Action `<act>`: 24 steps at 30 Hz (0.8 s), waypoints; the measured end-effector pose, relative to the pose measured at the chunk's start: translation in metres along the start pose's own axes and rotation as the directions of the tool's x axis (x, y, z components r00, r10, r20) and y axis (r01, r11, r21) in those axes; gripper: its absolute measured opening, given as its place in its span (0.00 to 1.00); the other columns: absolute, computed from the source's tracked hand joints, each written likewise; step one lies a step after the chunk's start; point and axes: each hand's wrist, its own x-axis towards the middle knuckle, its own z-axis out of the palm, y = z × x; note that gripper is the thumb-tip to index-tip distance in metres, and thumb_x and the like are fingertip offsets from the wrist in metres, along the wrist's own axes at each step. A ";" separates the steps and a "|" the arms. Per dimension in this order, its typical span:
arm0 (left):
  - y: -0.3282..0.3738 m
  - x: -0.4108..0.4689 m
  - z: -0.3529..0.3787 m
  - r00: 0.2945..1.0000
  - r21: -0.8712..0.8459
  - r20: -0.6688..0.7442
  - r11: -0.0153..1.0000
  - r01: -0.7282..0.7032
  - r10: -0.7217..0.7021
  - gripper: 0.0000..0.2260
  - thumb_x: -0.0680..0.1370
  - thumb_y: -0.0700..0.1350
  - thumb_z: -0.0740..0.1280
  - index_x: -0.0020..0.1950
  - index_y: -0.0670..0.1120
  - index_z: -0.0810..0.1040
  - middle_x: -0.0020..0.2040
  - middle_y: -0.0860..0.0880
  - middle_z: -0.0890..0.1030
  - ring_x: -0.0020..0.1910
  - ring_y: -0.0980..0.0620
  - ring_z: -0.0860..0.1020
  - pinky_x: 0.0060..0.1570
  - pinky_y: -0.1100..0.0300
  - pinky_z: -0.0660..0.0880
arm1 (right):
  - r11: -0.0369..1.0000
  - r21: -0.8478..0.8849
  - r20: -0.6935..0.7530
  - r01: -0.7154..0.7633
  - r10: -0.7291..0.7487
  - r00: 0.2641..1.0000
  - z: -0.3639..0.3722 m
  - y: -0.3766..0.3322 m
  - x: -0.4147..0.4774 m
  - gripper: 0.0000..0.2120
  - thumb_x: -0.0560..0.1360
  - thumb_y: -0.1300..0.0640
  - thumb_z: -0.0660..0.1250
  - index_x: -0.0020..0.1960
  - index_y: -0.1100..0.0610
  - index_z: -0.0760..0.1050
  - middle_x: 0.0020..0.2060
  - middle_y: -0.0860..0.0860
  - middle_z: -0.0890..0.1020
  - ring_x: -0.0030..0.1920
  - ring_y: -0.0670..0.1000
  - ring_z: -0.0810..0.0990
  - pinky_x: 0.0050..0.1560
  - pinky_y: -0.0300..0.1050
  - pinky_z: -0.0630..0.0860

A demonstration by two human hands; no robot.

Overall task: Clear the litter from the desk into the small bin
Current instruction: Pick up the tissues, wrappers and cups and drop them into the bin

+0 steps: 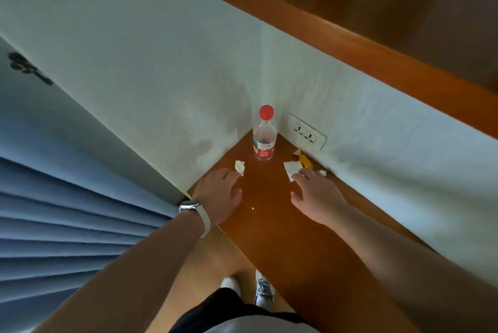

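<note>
The wooden desk [283, 225] ends in a corner between two white walls. A clear plastic bottle [264, 136] with a red cap and red label stands upright in that corner. A crumpled white scrap [239, 166] lies left of it, and my left hand [221, 195], fingers spread, reaches it with a fingertip at its lower edge. A flat white paper piece [291, 169] lies to the right; my right hand [315, 195] is open with fingertips on its near edge. A yellow wrapper [305, 161] and a small scrap [322, 172] lie by the wall. No bin is in view.
A double wall socket [307, 132] sits just above the desk on the right wall. A wooden shelf [377, 23] overhangs the desk higher up. Blue curtains [67, 225] hang at the left. A tiny crumb [253, 208] lies between my hands. My feet stand on the floor below.
</note>
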 end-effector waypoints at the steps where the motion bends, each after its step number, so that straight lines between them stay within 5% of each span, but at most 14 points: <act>1: -0.001 0.005 0.003 1.000 -0.035 0.006 0.999 0.010 -0.010 0.21 0.80 0.57 0.58 0.72 0.53 0.66 0.71 0.51 0.70 0.68 0.48 0.69 0.66 0.50 0.70 | 1.000 0.023 0.007 -0.008 0.008 1.000 0.003 0.001 0.006 0.23 0.80 0.45 0.59 0.73 0.51 0.64 0.73 0.51 0.67 0.72 0.54 0.66 0.66 0.52 0.73; 6: -0.010 0.038 0.022 0.998 -0.222 -0.002 0.973 0.054 -0.056 0.20 0.79 0.55 0.62 0.70 0.52 0.69 0.67 0.50 0.74 0.63 0.49 0.74 0.60 0.53 0.74 | 0.994 0.101 -0.021 -0.052 0.055 0.998 0.015 0.007 0.037 0.20 0.80 0.52 0.61 0.71 0.54 0.67 0.70 0.51 0.69 0.66 0.52 0.73 0.59 0.48 0.77; 12: -0.023 0.078 0.042 0.995 -0.338 -0.027 0.938 0.079 -0.094 0.21 0.78 0.52 0.66 0.71 0.51 0.69 0.67 0.50 0.73 0.65 0.48 0.72 0.60 0.54 0.71 | 0.994 0.099 -0.040 -0.054 0.059 0.997 0.031 0.008 0.078 0.22 0.79 0.53 0.62 0.72 0.54 0.66 0.69 0.53 0.69 0.68 0.55 0.68 0.61 0.52 0.75; 20: -0.031 0.101 0.067 1.000 -0.241 0.015 0.970 0.014 -0.011 0.20 0.77 0.53 0.67 0.68 0.51 0.71 0.63 0.48 0.74 0.62 0.47 0.72 0.61 0.51 0.73 | 0.987 0.064 0.038 -0.146 0.143 0.989 0.053 0.011 0.090 0.24 0.78 0.55 0.63 0.74 0.55 0.64 0.67 0.53 0.70 0.68 0.56 0.68 0.62 0.55 0.74; 24: -0.034 0.102 0.069 0.999 -0.215 0.001 0.976 -0.034 0.035 0.19 0.78 0.51 0.67 0.68 0.50 0.72 0.63 0.47 0.74 0.62 0.46 0.73 0.59 0.51 0.74 | 0.974 0.133 -0.007 -0.182 0.184 0.983 0.061 0.014 0.088 0.13 0.77 0.58 0.63 0.61 0.56 0.73 0.56 0.54 0.73 0.57 0.56 0.75 0.54 0.54 0.77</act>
